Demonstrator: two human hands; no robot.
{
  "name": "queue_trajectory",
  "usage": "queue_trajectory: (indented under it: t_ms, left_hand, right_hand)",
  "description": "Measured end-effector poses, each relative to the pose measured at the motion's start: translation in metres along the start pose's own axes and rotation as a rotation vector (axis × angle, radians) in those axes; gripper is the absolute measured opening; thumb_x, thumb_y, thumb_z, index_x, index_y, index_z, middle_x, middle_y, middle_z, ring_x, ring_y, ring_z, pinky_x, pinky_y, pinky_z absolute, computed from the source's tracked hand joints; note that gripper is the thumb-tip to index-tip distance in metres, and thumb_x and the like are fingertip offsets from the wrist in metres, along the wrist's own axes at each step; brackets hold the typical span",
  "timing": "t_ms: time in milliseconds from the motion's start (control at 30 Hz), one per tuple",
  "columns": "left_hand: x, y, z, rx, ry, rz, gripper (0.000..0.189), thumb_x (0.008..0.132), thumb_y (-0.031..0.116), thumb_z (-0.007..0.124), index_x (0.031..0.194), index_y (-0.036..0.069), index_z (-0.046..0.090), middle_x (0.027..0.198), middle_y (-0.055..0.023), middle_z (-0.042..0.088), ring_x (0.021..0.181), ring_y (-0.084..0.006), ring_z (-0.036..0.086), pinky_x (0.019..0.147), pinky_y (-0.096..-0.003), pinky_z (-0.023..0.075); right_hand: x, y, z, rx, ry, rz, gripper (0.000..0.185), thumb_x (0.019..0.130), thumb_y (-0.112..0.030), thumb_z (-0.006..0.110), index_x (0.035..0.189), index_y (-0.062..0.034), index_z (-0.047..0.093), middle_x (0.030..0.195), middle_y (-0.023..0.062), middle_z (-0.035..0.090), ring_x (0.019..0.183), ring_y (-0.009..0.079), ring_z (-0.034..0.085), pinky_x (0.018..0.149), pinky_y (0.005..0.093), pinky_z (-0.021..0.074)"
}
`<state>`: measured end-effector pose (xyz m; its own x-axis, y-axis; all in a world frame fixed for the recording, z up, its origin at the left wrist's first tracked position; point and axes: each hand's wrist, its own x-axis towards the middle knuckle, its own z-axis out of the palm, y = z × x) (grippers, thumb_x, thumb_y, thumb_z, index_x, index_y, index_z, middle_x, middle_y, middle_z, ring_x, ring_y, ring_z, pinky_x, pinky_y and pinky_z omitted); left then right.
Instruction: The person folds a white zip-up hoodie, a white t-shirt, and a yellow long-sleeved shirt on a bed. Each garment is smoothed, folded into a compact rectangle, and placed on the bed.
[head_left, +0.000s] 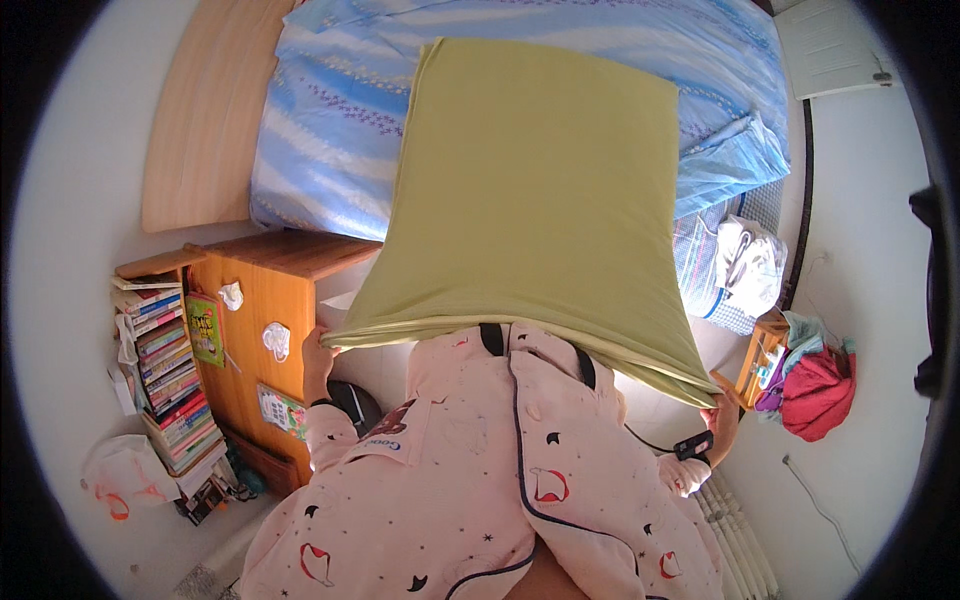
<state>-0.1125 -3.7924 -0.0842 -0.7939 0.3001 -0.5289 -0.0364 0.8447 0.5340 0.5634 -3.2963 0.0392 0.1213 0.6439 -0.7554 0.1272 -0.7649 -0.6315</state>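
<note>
A large olive-green cloth (540, 187), with edges that look doubled, spreads out before me from my waist to over the bed. My left hand (319, 349) grips its near left corner, beside the wooden desk. At the near right corner, my right hand (721, 409) pinches the bunched fabric. The near edge sags slightly between my hands, in front of my pink pyjama top (465, 465). Under the far part of the cloth lies a blue patterned bed sheet (330, 142). A small black device (693, 445) is on my right wrist.
To my left stand a wooden desk (259, 300) and a tall stack of books (169, 360). A white plastic bag (746, 262) rests on the bed's right corner. Red clothing (821, 394) is piled by a small wooden stand (761, 352) at right.
</note>
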Motion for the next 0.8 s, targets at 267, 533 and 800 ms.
queue_trajectory:
  t_ms: [267,533,800]
  left_hand:
    - [0.086,0.147,0.004,0.301,0.094,0.304,0.033,0.067,-0.002,0.071,0.098,0.002,0.060,0.088,-0.0170,0.066,0.086,-0.0352,0.063,0.074,-0.0384,0.0489]
    - [0.250,0.268,0.052,0.343,0.120,0.420,0.041,0.069,0.006,0.072,0.107,0.004,0.059,0.098,-0.0202,0.065,0.096,-0.0378,0.062,0.080,-0.0428,0.0492]
    - [0.420,0.400,0.109,0.313,0.257,0.620,0.043,0.071,0.011,0.074,0.110,0.004,0.058,0.099,-0.0181,0.065,0.094,-0.0356,0.062,0.078,-0.0420,0.0494]
  right_hand:
    - [0.089,-0.063,0.043,-0.208,-0.022,-0.115,0.016,0.085,-0.008,0.051,0.095,-0.0033,0.063,0.057,-0.0044,0.046,0.037,0.0043,0.034,0.033,0.0198,0.0245]
    - [0.236,-0.151,0.156,-0.113,0.042,-0.325,0.018,0.089,-0.011,0.052,0.098,-0.0019,0.065,0.064,-0.0012,0.055,0.043,0.0040,0.044,0.038,0.0170,0.0350]
    - [0.414,-0.265,0.265,0.009,-0.060,-0.543,0.018,0.090,-0.008,0.050,0.097,0.0023,0.063,0.083,0.0048,0.061,0.066,0.0122,0.059,0.061,0.0223,0.0518]
